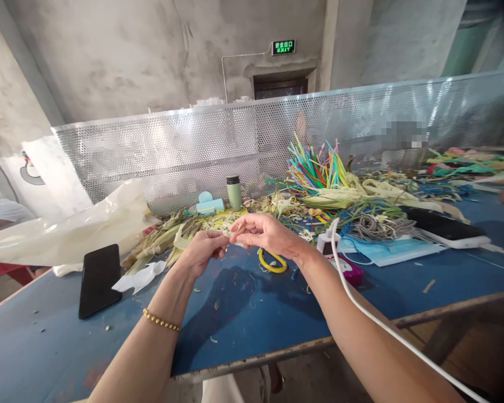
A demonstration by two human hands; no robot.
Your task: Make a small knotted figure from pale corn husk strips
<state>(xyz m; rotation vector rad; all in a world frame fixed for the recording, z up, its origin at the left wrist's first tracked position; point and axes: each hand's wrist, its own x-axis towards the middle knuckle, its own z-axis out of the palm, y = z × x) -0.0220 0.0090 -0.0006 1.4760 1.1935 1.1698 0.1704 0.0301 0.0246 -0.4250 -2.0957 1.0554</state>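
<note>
Over the blue table (151, 347), my two hands meet at the fingertips. My left hand (205, 249) is closed in a pinch, thumb against the fingers. A small pale bit shows by its fingertips, too small to name. My right hand (266, 232) comes in from the right with its fingers loosely bent and apart from the thumb, close to the left fingertips. Nothing plain shows in it. Just below it lies a yellow ring (273, 268). Dried corn husks (162, 240) and a crumpled white scrap (140, 277) lie left of my hands.
A black phone (101, 280) lies left; a green tumbler (234, 193) stands behind. Coloured pipe cleaners (317, 165), husks, grey cord (380, 224), a blue mask (397, 250) and another phone (441, 226) crowd the right. A white cable (369, 316) crosses my right forearm. Perforated metal (185, 151) borders the back.
</note>
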